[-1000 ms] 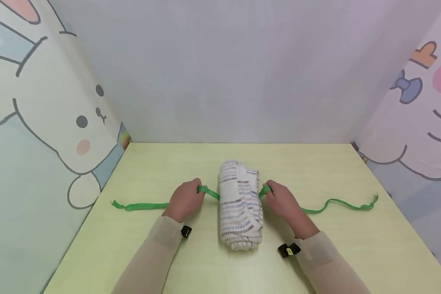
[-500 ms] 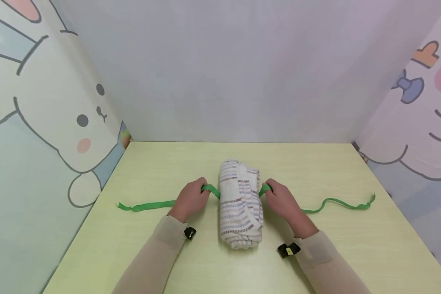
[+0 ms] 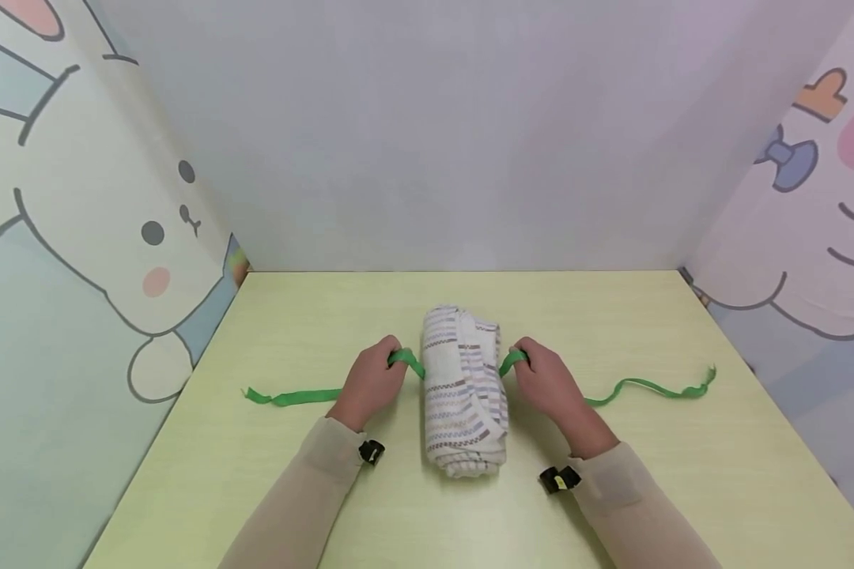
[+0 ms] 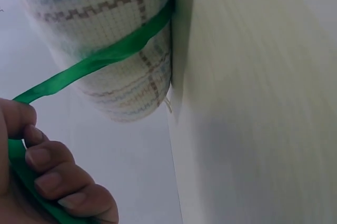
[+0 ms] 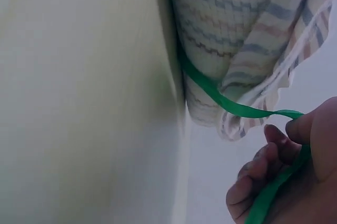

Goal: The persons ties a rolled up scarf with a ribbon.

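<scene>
A rolled striped towel (image 3: 462, 395) lies lengthwise in the middle of the table, white with bands of brown, blue and pink. A green ribbon (image 4: 113, 52) comes out from under it on both sides. To the left of the roll, my left hand (image 3: 373, 379) pinches the ribbon between thumb and curled fingers. My right hand (image 3: 544, 375) pinches the ribbon on the other side in the same way. In both wrist views the ribbon runs up from the towel's underside to the fingers and on across the palm. Its loose tails trail outward on the table.
The pale yellow-green table (image 3: 313, 316) meets a plain grey wall (image 3: 427, 142) at the back. Cartoon-printed side walls (image 3: 78, 197) stand left and right. Each sleeve cuff has a small black strap piece (image 3: 559, 479) beside it.
My left hand has moved slightly right and away from me, nearer the towel, its ribbon tail dragging inward. The right-hand tail has also shifted inward a little. Both hands keep hold.
</scene>
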Action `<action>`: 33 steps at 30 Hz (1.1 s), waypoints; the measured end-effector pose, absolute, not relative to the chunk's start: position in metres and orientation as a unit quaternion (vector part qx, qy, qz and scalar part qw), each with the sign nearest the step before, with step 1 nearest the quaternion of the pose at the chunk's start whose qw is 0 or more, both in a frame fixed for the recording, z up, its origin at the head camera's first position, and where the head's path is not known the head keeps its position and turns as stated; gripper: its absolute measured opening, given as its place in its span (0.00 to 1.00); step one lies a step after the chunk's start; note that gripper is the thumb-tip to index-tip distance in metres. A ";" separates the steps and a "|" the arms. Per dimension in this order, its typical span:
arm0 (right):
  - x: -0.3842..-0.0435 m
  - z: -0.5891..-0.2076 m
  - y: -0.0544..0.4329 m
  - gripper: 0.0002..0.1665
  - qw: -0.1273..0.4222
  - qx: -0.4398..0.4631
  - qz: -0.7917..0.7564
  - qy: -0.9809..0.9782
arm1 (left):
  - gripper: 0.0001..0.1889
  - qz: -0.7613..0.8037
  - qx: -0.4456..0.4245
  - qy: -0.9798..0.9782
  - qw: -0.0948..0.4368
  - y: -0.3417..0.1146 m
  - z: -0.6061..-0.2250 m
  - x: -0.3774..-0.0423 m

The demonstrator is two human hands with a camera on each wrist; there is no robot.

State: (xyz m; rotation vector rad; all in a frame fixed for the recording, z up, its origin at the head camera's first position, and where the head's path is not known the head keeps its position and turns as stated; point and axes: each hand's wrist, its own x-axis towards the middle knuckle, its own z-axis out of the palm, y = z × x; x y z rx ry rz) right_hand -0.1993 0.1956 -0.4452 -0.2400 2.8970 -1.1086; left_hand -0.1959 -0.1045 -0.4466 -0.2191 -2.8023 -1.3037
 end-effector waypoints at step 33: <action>-0.197 -0.419 0.185 0.19 -0.066 0.006 -0.251 0.966 | 0.04 -0.292 -0.058 -0.952 0.067 -0.093 -0.436 -0.199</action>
